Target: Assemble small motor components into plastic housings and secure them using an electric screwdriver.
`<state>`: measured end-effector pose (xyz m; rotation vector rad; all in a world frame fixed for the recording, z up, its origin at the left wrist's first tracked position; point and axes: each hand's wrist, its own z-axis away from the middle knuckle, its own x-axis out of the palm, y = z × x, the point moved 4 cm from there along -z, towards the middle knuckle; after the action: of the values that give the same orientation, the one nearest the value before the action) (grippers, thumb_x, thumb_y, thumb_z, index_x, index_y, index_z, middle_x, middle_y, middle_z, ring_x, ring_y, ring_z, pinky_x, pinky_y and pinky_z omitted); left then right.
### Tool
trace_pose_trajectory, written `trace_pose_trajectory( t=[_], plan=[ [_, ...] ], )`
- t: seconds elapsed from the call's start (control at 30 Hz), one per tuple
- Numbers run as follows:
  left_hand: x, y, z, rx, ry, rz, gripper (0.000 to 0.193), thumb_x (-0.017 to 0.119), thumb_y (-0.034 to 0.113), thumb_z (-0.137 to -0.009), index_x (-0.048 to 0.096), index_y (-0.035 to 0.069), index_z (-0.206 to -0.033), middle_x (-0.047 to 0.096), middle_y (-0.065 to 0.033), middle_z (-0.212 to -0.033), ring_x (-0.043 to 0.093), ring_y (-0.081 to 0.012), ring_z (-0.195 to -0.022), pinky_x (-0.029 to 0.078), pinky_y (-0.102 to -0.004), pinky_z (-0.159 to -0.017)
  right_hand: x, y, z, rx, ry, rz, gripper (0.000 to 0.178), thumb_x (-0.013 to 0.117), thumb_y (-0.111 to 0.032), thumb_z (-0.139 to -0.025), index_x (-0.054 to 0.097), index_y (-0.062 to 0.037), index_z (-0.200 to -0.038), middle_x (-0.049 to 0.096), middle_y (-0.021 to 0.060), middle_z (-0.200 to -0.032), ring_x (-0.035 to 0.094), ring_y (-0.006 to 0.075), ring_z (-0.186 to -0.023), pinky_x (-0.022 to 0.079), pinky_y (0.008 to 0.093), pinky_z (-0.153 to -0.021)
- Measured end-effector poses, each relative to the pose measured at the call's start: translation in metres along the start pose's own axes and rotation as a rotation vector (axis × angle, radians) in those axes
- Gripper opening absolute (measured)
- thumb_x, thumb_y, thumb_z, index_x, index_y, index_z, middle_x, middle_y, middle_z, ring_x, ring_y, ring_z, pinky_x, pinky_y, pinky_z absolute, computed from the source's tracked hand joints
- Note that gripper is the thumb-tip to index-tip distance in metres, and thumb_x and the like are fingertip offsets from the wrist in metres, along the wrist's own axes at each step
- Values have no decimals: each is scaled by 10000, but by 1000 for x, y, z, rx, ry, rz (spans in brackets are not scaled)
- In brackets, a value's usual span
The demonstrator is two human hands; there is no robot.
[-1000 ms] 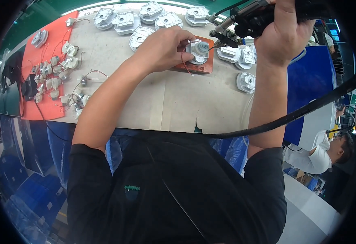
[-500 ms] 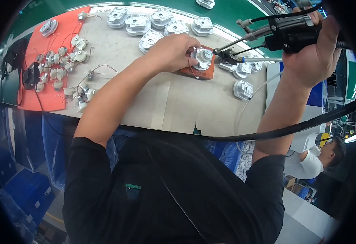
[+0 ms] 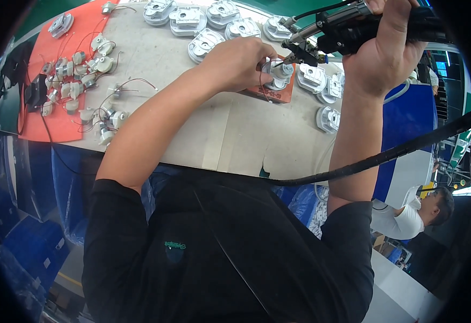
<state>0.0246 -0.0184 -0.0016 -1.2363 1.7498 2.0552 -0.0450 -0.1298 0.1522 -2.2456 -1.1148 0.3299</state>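
My left hand is closed at the left side of a white plastic housing, its fingertips pressing on it. That housing sits on an orange-red block, and a thin dark wire hangs down beside my fingers. Gripped in my right hand is a black and metal power screwdriver with a hose. Its metal tip end reaches left and down to the housing's top; whether they touch cannot be made out.
Several similar white housings stand behind my left hand, and others to the right. Small motors with wires lie on a red mat at left. A thick black cable crosses my right forearm. Another person is at far right.
My right hand has moved left with the screwdriver, bringing its tip over the housing. My left hand remains on the housing. The view has shifted slightly.
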Motion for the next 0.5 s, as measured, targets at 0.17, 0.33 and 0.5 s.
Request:
trace_pose_trajectory(
  t=[0.17,0.33,0.5],
  plan=[
    [2,0,-3,12,24,-4,470,809,178,-776,693,89,-1224,721,-125,-995,700,-253,-905,556,-340,-826,0,5,0,-46,-30,10,249,607,-271,-1017,592,-72,-1167,514,-38,-819,516,60,-731,439,185,-654],
    [2,3,-4,44,31,-2,465,806,168,-771,698,79,-1215,721,-127,-1005,700,-256,-896,555,-338,-822,11,6,8,606,156,-1234,217,609,-282,-1017,589,-81,-1097,505,-27,-830,506,67,-768,422,210,-687],
    [-1,2,-7,95,32,-29,417,795,185,-758,705,29,-1133,690,-133,-954,679,-266,-865,536,-359,-782,-8,5,-11,75,123,-2,288,628,-274,-1005,584,-72,-1205,527,-15,-841,531,95,-813,443,244,-752]
  ],
)
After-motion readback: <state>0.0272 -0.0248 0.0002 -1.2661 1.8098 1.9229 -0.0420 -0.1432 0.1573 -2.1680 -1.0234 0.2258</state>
